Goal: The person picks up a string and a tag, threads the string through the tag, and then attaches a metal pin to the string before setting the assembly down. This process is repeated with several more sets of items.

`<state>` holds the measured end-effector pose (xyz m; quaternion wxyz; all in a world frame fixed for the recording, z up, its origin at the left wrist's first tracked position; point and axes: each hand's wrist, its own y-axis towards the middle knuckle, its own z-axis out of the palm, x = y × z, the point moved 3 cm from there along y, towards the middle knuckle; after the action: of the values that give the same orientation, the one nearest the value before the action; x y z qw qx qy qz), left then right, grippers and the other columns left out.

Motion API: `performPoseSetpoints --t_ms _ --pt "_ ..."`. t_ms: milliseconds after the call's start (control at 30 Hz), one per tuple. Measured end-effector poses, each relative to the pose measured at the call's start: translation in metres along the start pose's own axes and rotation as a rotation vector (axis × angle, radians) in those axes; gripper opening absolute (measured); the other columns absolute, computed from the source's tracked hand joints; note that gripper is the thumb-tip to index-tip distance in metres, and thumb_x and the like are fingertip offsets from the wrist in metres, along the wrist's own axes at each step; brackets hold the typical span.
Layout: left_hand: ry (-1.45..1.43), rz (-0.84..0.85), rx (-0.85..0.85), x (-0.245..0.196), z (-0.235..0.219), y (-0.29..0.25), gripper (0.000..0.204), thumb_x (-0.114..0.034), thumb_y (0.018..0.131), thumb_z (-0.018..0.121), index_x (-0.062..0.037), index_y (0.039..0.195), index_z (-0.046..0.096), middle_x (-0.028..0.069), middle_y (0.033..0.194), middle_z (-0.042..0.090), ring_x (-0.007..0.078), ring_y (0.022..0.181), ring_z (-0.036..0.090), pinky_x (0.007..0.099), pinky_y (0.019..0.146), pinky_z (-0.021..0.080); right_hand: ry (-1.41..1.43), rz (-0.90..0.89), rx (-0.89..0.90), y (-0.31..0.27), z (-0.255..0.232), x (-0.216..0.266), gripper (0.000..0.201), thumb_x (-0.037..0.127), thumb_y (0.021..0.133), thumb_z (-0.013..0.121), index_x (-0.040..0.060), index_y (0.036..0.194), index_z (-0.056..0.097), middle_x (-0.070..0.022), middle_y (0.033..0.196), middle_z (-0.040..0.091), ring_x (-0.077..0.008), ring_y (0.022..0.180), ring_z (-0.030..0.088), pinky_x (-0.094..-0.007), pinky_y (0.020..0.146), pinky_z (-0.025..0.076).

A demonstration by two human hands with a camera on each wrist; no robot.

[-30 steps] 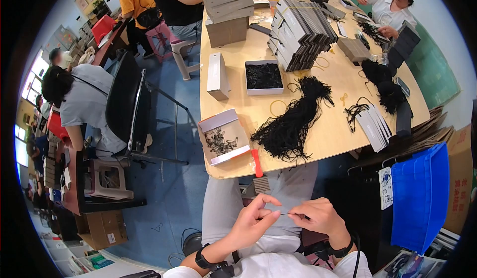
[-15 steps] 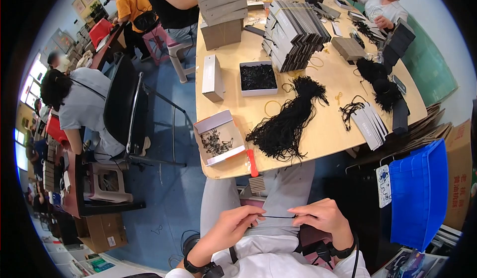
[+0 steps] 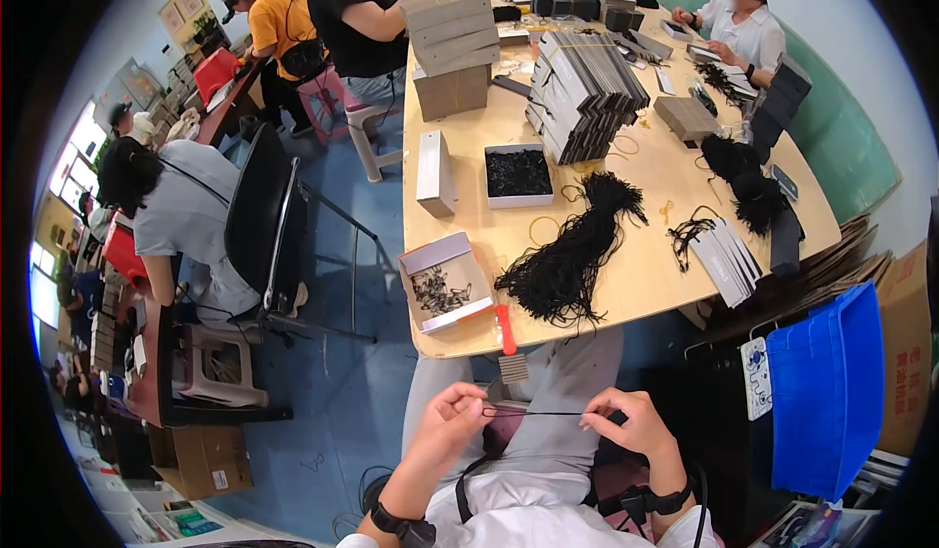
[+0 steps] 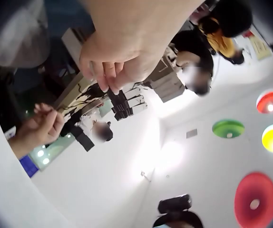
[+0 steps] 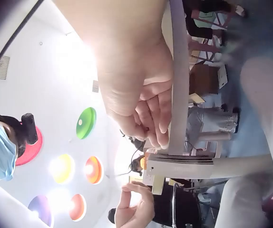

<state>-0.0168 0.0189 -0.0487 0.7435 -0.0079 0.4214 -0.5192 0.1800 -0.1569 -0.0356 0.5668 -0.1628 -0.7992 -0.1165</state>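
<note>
The left hand (image 3: 450, 425) and the right hand (image 3: 631, 423) are pinching a thin black cord (image 3: 538, 413), thumb and fingertips clamped on it at either side, and are holding it straight above the lap (image 3: 553, 458), just off the near edge of the table (image 3: 646, 279). An open box (image 3: 464, 317) is sitting at the near left corner, beside a bundle of black cords (image 3: 572, 254).

Desk (image 3: 474, 230): box (image 3: 439, 251) at near left corner, clips (image 3: 440, 292) inside; carton (image 3: 436, 174) behind box; tray (image 3: 522, 201) right of carton; bundle (image 3: 565, 259) right of box; stack (image 3: 577, 98) behind bundle. Before desk: cord (image 3: 538, 413), between left grip (image 3: 454, 423) and right grip (image 3: 634, 423).
</note>
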Motion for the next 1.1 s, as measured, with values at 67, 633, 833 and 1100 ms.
performPoseSetpoints --t_ms 67,633,833,1100 --pt "-0.214 -0.063 0.105 0.007 0.006 0.002 0.022 -0.006 0.085 0.067 -0.0028 0.103 0.056 0.0023 0.088 0.063 0.0141 0.086 0.062 0.0300 0.087 0.048 0.036 0.022 0.017 0.000 -0.001 -0.004 0.008 0.005 0.083 0.067 -0.0009 0.085 0.062 -0.0057 0.071 0.068 -0.0124 0.066 0.068 -0.0228 0.062 0.053" --pt "1.222 0.712 0.252 0.036 0.054 0.004 0.031 -0.003 0.081 0.068 -0.0025 0.110 0.060 0.0085 0.096 0.063 0.0181 0.084 0.060 0.0287 0.077 0.047 0.035 -0.098 0.041 -0.001 -0.004 0.029 0.008 0.003 0.079 0.069 0.0010 0.085 0.064 -0.0047 0.067 0.066 -0.0106 0.056 0.062 -0.0218 0.050 0.047" --pt "0.161 0.018 0.353 0.053 0.040 0.003 0.029 -0.001 0.085 0.063 -0.0022 0.112 0.052 0.0039 0.088 0.057 0.0090 0.078 0.055 0.0246 0.067 0.045 0.113 -0.021 0.026 -0.005 -0.015 0.021 0.007 0.004 0.081 0.068 0.0005 0.085 0.062 -0.0038 0.065 0.065 -0.0092 0.055 0.062 -0.0205 0.051 0.047" --pt "0.357 0.083 0.250 0.022 0.012 0.000 0.023 0.004 0.085 0.059 -0.0010 0.107 0.052 0.0045 0.088 0.058 0.0099 0.080 0.058 0.0242 0.068 0.048 0.002 0.187 0.237 -0.007 -0.018 0.003 0.011 0.008 0.085 0.067 -0.0005 0.089 0.060 -0.0055 0.067 0.066 -0.0114 0.062 0.065 -0.0216 0.055 0.049"
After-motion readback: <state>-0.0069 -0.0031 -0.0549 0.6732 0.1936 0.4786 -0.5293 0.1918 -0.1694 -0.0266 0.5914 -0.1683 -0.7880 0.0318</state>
